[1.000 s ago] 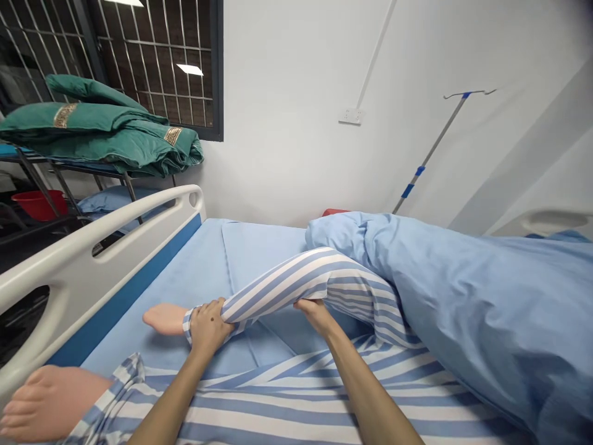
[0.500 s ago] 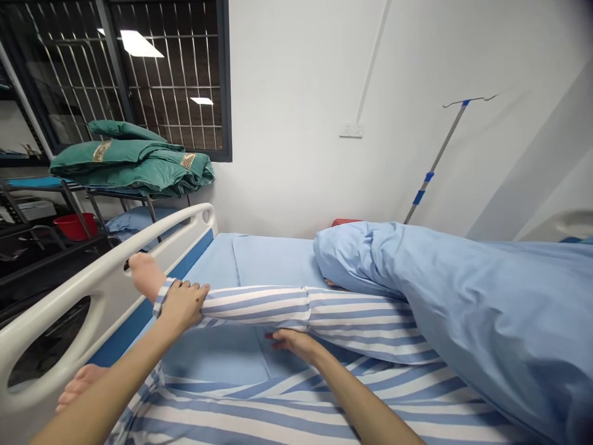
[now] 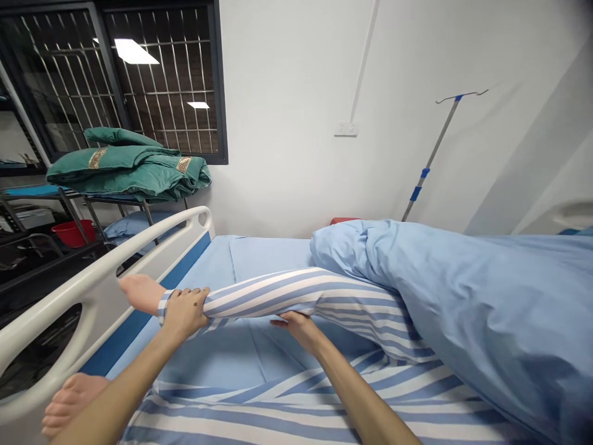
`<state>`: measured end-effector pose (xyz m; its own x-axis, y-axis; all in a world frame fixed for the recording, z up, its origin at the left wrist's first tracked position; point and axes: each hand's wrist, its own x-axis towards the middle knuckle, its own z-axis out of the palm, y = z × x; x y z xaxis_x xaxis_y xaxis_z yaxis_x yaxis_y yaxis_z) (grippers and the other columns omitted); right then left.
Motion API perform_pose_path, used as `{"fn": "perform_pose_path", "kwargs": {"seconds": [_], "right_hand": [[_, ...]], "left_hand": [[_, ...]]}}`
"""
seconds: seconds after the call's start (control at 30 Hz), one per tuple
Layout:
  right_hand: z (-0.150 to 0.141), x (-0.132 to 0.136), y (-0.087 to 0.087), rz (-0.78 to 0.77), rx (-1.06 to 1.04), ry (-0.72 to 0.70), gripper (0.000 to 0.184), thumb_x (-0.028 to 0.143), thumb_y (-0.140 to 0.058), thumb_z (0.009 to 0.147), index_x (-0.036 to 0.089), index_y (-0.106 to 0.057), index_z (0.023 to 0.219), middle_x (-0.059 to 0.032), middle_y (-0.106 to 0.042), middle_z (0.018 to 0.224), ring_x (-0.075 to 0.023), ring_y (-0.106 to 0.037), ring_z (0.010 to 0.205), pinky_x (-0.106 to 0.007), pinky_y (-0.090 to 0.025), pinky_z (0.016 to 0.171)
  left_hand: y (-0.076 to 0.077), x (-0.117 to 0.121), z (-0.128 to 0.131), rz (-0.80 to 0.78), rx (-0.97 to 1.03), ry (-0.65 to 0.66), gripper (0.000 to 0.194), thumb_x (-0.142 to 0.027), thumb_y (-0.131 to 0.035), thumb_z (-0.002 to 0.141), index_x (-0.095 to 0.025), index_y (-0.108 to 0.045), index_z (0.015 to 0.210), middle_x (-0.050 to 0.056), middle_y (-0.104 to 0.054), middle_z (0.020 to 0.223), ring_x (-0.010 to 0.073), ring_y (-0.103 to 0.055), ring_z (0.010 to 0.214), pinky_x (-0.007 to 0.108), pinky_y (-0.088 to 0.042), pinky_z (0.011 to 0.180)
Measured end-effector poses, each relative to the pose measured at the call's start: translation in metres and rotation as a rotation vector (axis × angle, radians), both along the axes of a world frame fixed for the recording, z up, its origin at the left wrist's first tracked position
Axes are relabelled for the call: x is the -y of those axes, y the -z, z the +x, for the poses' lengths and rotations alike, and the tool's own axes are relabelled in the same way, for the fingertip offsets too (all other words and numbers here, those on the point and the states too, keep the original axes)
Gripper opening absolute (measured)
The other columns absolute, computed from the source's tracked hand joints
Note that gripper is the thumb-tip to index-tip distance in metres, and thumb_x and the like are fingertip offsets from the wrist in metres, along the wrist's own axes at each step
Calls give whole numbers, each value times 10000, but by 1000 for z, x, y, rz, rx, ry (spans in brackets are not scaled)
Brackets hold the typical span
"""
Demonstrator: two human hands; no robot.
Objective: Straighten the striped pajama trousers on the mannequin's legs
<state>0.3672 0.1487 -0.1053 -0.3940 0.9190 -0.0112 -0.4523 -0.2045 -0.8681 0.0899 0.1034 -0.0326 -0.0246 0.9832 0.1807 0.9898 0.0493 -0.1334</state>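
Observation:
A bare-footed leg in blue-and-white striped trousers is raised off the bed, its knee slightly bent. My left hand is wrapped over the trouser cuff just above the ankle, fingers closed on the far side. Under the knee, my right hand bears against the leg from below; some of its fingers are hidden by the cloth. The raised foot points toward the footboard. Nearer to me lies the second striped leg, its foot partly behind my left forearm.
A pale blue quilt covers the upper legs at the right. The white footboard borders the bed sheet on the left. Behind stand an IV pole, a stack of green bedding and a red bucket.
The knee has risen and bent, with my right hand moving up against its underside. My left hand keeps its hold near the ankle. The view has shifted slightly.

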Motion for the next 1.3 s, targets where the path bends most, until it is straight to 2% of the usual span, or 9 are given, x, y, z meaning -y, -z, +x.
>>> {"fn": "perform_pose_path", "kwargs": {"seconds": [0.07,0.17,0.3,0.4,0.53,0.7,0.83,1.0,1.3], "right_hand": [[10,-3,-11,54,-35,61,223,179,-652,545,206,-632,765,-6,-636,846,-207,-535,923,-390,-451,828],[24,-5,-18,125,-33,95,195,162,-631,548,188,-628,742,-1,-623,756,-192,-535,848,-362,-440,805],[33,-5,-14,146,38,155,161,125,-592,544,171,-607,697,11,-590,680,-152,-502,726,-300,-417,718],[32,-6,-9,139,33,190,156,124,-565,543,179,-594,686,23,-578,663,-137,-481,685,-283,-396,679],[29,-5,-7,127,-4,160,143,113,-551,535,176,-587,658,21,-578,664,-137,-486,690,-290,-399,691],[20,2,-5,75,-1,96,168,141,-576,546,170,-617,706,-4,-613,720,-171,-525,766,-333,-436,753],[10,7,4,-23,41,59,174,175,-628,549,183,-623,723,-24,-640,846,-213,-532,905,-364,-461,781],[-2,10,22,-125,104,-72,209,203,-652,566,174,-635,772,-49,-635,902,-231,-544,941,-365,-463,757],[-12,13,34,-254,171,-187,152,224,-650,564,149,-581,676,-39,-569,870,-236,-563,922,-338,-454,715]], "left_hand": [[13,-3,14,67,44,-30,385,-313,-541,670,-236,-518,1046,57,-638,975,245,-537,953,366,-297,837],[45,-7,40,117,137,-64,392,-322,-556,645,-231,-517,1024,46,-640,969,243,-541,941,357,-300,822],[90,-6,74,112,285,-161,342,-311,-539,651,-216,-521,979,45,-642,958,237,-548,927,344,-310,808],[103,-4,84,141,324,-192,315,-283,-511,671,-208,-520,976,54,-637,978,235,-542,945,346,-306,830],[98,-3,76,50,329,-149,348,-279,-524,656,-225,-517,1000,45,-637,991,233,-545,942,342,-316,817],[83,-1,47,-2,211,-114,430,-252,-514,644,-231,-508,1073,48,-630,1038,244,-535,974,352,-328,801],[64,0,14,23,69,-61,451,-246,-489,643,-195,-510,1091,71,-632,1023,262,-534,963,378,-315,806],[39,2,-18,-31,-68,2,473,-257,-498,631,-187,-515,1098,80,-632,1000,265,-538,921,383,-299,794],[23,-11,-39,-73,-169,95,452,-250,-515,634,-194,-535,1081,95,-631,963,275,-531,913,388,-274,802]]}}
